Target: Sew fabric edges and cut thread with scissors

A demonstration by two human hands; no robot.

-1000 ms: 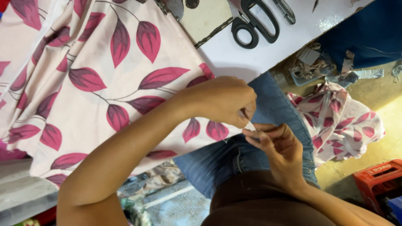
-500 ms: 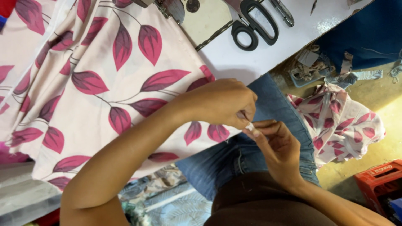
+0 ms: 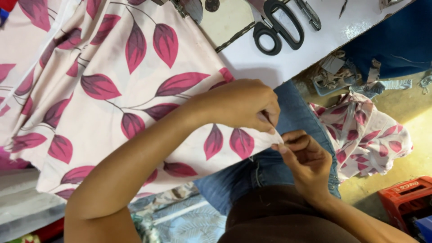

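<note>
Hands meet at your leaf-print fabric [image 3: 135, 112] corner: left hand [image 3: 240, 103] and right hand [image 3: 303, 159] both pinch its edge.

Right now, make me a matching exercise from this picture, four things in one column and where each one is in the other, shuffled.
Things:
1. black scissors
2. leaf-print fabric
3. red crate
4. fabric pile

Places:
A. pinched at its corner by the left hand and right hand
B. on the floor, bottom right corner
C. on the white table, top of the view
D. heaped on the floor beside the knee

Pairs: 1-C, 2-A, 3-B, 4-D
</note>
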